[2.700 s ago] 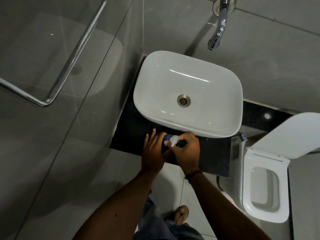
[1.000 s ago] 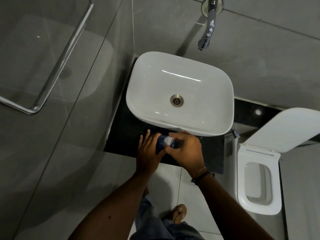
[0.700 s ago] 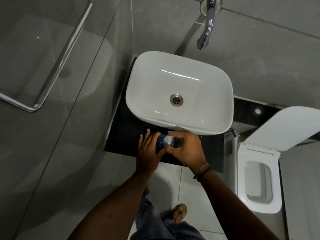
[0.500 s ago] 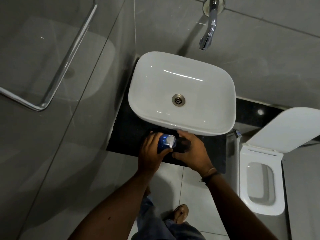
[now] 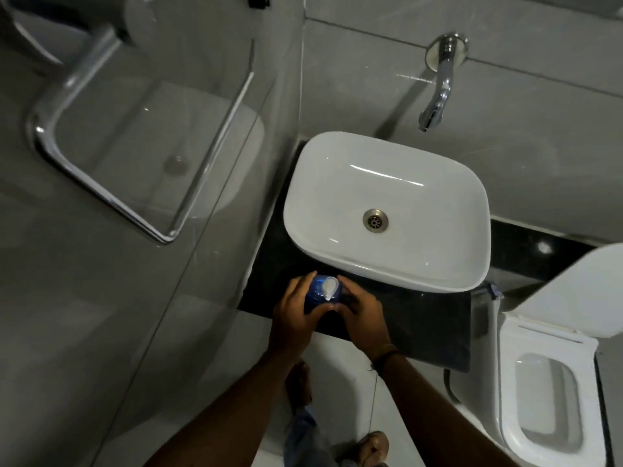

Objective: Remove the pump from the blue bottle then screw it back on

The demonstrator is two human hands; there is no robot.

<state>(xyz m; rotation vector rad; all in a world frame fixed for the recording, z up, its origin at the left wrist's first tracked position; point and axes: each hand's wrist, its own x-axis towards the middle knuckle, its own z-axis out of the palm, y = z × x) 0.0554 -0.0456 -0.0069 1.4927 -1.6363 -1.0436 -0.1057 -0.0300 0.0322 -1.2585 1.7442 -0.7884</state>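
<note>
A blue bottle [image 5: 316, 291] with a white pump [image 5: 328, 287] on top stands on the black counter [image 5: 421, 318], just in front of the white basin. My left hand [image 5: 296, 315] wraps the bottle's left side. My right hand [image 5: 362, 315] curls against its right side, thumb and fingers close under the pump. The pump's nozzle points toward me. Most of the bottle's body is hidden between my hands.
The white basin [image 5: 391, 183] sits behind the bottle under a chrome wall tap [image 5: 436, 92]. An open toilet [image 5: 546, 382] stands at the right. A glass partition with a chrome rail [image 5: 101, 183] fills the left. My sandalled foot [image 5: 371, 446] is on the tiled floor.
My right hand came off the pump, moved right, then returned against the bottle's right side. The pump head now shows uncovered. My view has tilted up and left.
</note>
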